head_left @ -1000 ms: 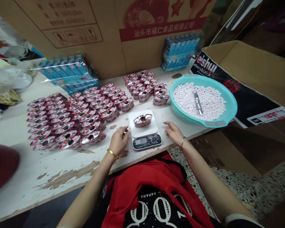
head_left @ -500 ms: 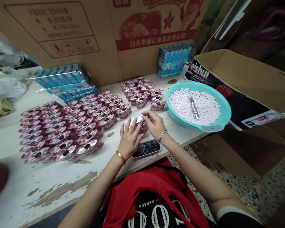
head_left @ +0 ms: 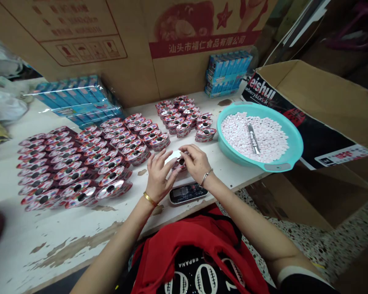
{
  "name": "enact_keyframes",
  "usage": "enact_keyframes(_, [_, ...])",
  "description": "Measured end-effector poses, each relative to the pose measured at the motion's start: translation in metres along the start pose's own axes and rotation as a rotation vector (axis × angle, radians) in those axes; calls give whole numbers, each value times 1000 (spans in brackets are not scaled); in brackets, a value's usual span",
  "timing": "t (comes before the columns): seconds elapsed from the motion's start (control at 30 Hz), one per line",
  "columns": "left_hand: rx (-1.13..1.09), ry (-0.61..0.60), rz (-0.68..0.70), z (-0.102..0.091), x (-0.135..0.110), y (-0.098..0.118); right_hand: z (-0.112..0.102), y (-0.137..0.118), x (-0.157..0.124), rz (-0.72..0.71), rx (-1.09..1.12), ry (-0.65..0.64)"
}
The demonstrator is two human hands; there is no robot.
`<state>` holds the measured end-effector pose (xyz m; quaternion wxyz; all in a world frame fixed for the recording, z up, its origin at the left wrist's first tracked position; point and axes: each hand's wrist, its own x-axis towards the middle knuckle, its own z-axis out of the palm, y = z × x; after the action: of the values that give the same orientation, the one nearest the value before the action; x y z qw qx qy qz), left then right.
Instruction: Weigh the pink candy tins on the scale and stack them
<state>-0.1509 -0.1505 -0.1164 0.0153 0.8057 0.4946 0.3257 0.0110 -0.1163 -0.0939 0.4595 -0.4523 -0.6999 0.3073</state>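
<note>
A small red-and-white packet (head_left: 180, 163) with a round dark hole in its top stands upright between my two hands, on a white digital scale (head_left: 187, 193) whose black front panel faces me. My left hand (head_left: 160, 174) is at the packet's left side with fingers spread, thumb and index tips close to it; whether they touch is unclear. Over the packet's right top edge, my right hand (head_left: 196, 163) has its fingertips bent in a pinch. What they hold, if anything, is too small to make out. A turquoise basin (head_left: 265, 166) of small whitish pellets stands to the right.
Rows of similar packets (head_left: 69, 170) cover the left of the table, with a smaller group (head_left: 184, 128) behind my hands. A metal scoop (head_left: 253, 139) lies on the pellets. Wrapped blue boxes (head_left: 79, 98) stand before a large carton (head_left: 135, 77). An open box (head_left: 313, 134) is at right.
My left hand has shifted slightly left, away from the packet, exposing more of it and the scale. My right hand stays at the packet's top. The view has moved a little.
</note>
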Motion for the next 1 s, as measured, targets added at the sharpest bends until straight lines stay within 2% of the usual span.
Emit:
enact_keyframes(0.1, [-33,44,-56,-6,-9,-4,5,-4,-1,-68,-63,-23])
enact_keyframes(0.27, [-72,49,-96,-10,-17,-4,4,-7,-1,-90,-104,-37])
enact_keyframes(0.37, [-97,37,-100,-10,-19,-3,3,-10,-1,-59,-55,-14])
enact_keyframes(0.47, [-108,31,-101,-9,-21,-2,-5,-12,0,31,74,15])
enact_keyframes(0.53, [-113,33,-103,-9,-22,-4,-19,-10,2,82,146,37])
enact_keyframes(0.6, [-121,43,-108,-9,-24,-6,-45,-2,6,95,115,93])
enact_keyframes(0.67, [-127,61,-121,-11,-25,-8,-80,14,13,84,-64,193])
enact_keyframes(0.73, [-129,82,-143,-14,-27,-11,-117,36,20,126,-378,238])
enact_keyframes(0.77, [-129,92,-154,-16,-28,-13,-134,48,24,211,-555,186])
enact_keyframes(0.83, [-131,112,-181,-18,-30,-16,-158,71,31,466,-824,-58])
enact_keyframes(0.9, [-129,125,-214,-20,-33,-19,-169,91,35,661,-908,-301])
enact_keyframes(0.93, [-127,129,-230,-21,-35,-21,-170,98,36,707,-904,-376])
enact_keyframes(1.0, [-123,135,-253,-21,-39,-23,-168,106,37,736,-896,-437])
